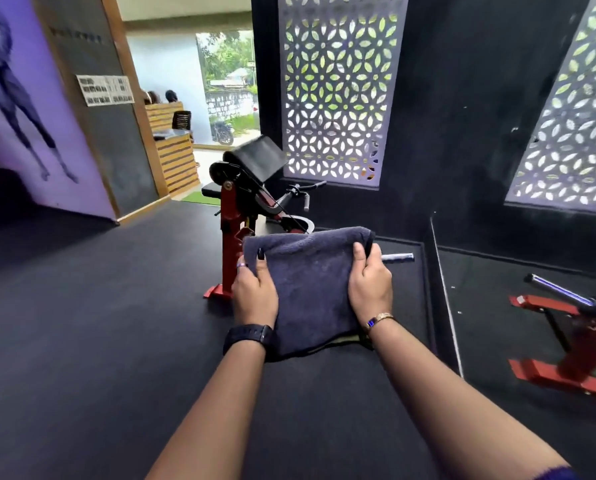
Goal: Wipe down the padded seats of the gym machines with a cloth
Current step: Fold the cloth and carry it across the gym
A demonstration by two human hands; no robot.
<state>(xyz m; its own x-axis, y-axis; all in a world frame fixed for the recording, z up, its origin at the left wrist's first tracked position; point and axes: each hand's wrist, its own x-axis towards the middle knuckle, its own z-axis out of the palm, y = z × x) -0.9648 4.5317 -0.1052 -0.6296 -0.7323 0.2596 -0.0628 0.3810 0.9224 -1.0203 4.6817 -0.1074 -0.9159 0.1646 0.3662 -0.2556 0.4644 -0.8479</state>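
Clasping cloth point(310, 292) side edges, left hand point(255, 294), right hand point(371, 289); wide floor point(99, 323) leftward.

I see a dark navy cloth point(310, 289) in front of the red-framed machine point(229, 220), its pad point(256, 157) black. Right of the machine is a white floral-lattice screen point(338, 98), left a purple wall point(66, 136).

**Surroundings: walls, openings, floor**

Two white lattice screens in the black wall: one ahead point(338, 88), one at right point(573, 126); greenery shows through. Purple wall point(47, 109) at left bears a dark figure. Paper notice point(105, 90) on dark panel. Wooden slatted counter point(175, 157) beyond the doorway; motorcycle point(223, 133) outside. Green mat point(199, 198) near the threshold. Dark floor point(99, 323).
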